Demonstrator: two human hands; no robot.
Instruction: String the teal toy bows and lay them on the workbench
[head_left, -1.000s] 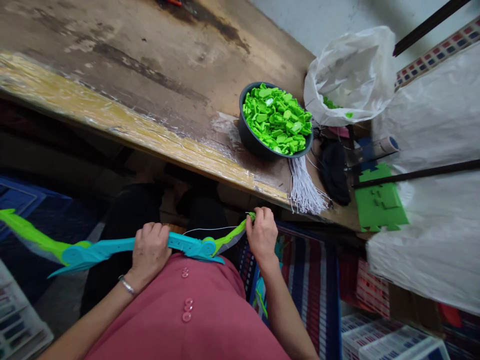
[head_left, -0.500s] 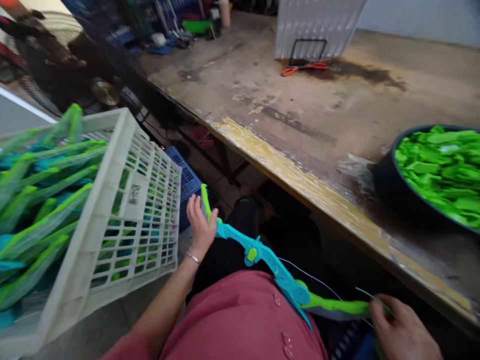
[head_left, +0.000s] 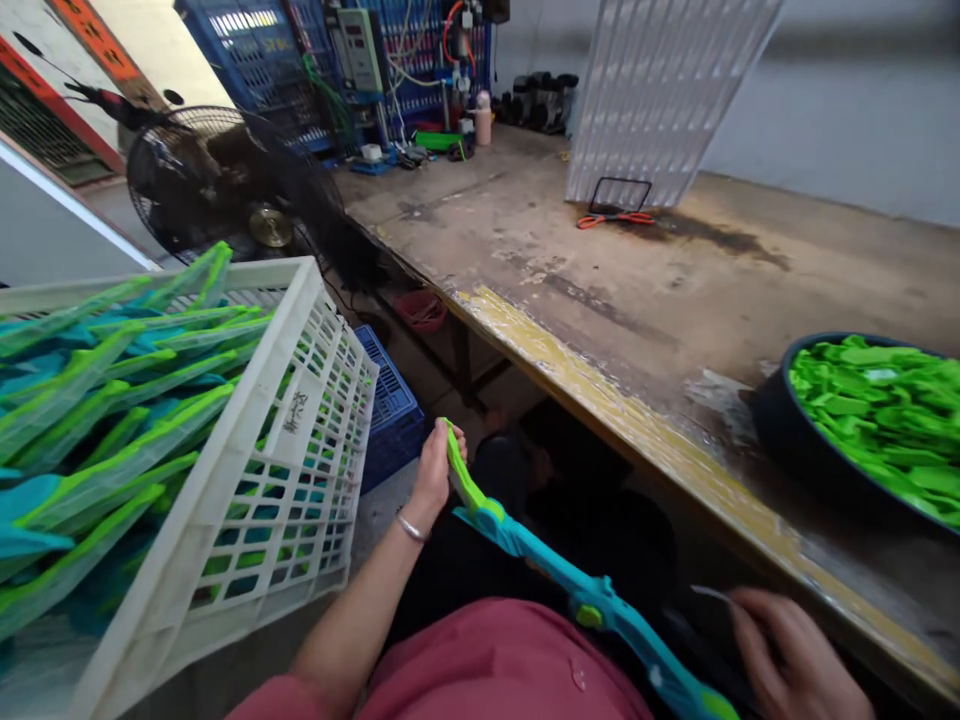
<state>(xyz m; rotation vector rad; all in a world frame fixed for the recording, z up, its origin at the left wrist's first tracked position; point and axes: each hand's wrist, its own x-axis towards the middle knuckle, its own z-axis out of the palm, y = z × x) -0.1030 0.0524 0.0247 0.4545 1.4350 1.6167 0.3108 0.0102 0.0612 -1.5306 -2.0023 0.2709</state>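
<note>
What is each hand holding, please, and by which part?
Left hand: the bow, by a green tip; right hand: a white string, near one end.

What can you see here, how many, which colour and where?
Toy bow: one, blue and green, centre to bottom
String end: one, white, lower right
Crate: one, white, left
Similar toys: many, blue and green, in the crate
Smaller crate: one, blue, beyond it
Fan: one, black, upper left
Table: one, brown, ahead
Bowl: one, dark, table's right side
Small pieces: many, green, in the bowl
Tool: one, orange-handled, mid-table
Ribbed sheet: one, pale, behind the tool
Bottle: one, pink, table's far end
Box with display: one, grey-green, far end
Basin: one, reddish, under the table
Bracelet: one, silver, lower centre
Shirt: one, dusky red, bottom centre
Left hand: one, bare, holding the bow's tip
Right hand: one, blurred, pinching the string
</note>
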